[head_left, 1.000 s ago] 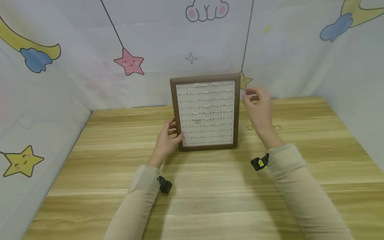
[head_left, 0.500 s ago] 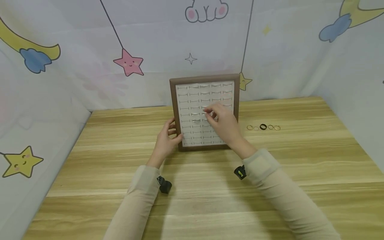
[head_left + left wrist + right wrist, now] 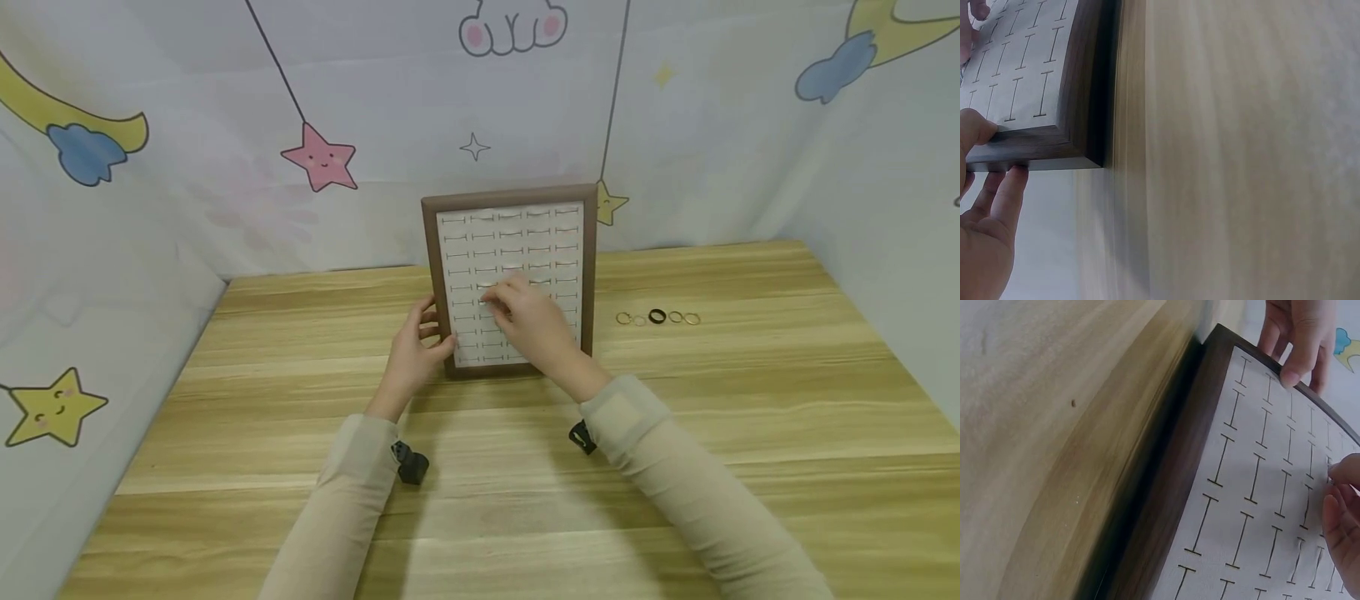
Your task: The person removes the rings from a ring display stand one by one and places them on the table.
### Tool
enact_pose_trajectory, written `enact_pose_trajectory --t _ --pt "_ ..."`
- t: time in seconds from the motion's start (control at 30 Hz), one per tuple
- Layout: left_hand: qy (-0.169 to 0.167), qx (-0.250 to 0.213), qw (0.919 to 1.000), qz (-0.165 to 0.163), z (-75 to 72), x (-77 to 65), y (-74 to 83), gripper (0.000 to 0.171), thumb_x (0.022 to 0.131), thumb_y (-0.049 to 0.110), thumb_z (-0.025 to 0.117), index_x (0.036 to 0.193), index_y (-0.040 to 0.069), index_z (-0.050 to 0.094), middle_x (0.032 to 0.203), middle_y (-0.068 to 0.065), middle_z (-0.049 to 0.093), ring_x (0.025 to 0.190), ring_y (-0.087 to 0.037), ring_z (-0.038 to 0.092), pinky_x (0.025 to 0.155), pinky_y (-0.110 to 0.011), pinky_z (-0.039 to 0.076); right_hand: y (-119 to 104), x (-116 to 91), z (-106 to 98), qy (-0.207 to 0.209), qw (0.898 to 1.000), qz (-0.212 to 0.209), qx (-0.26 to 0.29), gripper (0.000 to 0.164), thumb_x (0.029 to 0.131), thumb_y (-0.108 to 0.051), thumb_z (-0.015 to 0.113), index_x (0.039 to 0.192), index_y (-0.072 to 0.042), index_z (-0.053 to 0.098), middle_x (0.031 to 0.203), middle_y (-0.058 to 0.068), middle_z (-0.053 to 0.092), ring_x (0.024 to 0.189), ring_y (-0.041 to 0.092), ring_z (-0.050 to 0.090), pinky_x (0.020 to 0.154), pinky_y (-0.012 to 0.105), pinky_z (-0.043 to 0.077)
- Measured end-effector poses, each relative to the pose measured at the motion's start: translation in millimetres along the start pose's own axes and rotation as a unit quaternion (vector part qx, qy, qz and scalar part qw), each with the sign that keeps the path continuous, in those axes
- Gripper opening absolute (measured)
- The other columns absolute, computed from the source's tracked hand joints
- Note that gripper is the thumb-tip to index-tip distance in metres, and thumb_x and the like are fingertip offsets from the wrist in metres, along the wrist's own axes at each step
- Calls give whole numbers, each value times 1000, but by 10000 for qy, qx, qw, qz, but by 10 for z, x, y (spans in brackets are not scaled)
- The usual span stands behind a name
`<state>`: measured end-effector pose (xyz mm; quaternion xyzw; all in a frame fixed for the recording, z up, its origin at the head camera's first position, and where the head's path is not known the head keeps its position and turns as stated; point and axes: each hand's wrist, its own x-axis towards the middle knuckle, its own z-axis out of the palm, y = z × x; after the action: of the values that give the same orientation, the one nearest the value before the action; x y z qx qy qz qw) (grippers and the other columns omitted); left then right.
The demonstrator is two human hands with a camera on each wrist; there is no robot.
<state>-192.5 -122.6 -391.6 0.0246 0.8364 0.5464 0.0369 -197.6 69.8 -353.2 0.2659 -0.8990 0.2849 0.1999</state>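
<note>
A ring display board (image 3: 467,250) with a brown frame and a white slotted pad stands upright, leaning slightly back. My left hand (image 3: 412,350) grips its left edge low down, thumb on the front and fingers along the side, as the left wrist view also shows. In front of the slots, my right hand (image 3: 534,327) pinches a small silvery ring (image 3: 1330,462) between thumb and index finger, at a slot in the second column. Most of that ring hides behind the fingertips, so how deep it sits in the slot cannot be told.
Right of the board several rings lie in a row on the wooden table (image 3: 480,500): thin gold ones and one thick black ring (image 3: 657,316). A white curtain (image 3: 375,75) with cartoon stars hangs behind the table's back edge.
My right hand came from beyond the board's right edge, moving left and down to the second-column slot. The row of rings was partly covered before and now shows fully. The left hand stayed put.
</note>
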Motion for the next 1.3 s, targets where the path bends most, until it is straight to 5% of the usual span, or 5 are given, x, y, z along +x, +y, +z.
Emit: enact_pose_trajectory --t 0.67,1.1,1.3 --pt "-22 28 10000 13 -2 5 13 70 91 8 60 151 13 24 140 -19 43 126 -36 49 103 -42 49 -9 12 65 325 9988 35 -360 9 85 -3 67 93 -5 71 94 7 69 87 20 65 76 24 57" --pt "-29 2 10000 -20 2 -1 -6 70 90 8 61 150 13 24 139 -18 45 125 -35 50 103 -41 49 63 35 11 11 9949 569 831 13 82 3 65 92 -2 69 95 9 70 86 21 64 80 28 57" --pt "2 -7 10000 33 4 -1 -5 70 90 7 61 150 12 26 137 -19 46 124 -36 51 102 -41 50 103 58 -57 -117 9760 1176 1829 12 85 1 63 95 -2 69 99 12 70 88 23 64 80 29 56"
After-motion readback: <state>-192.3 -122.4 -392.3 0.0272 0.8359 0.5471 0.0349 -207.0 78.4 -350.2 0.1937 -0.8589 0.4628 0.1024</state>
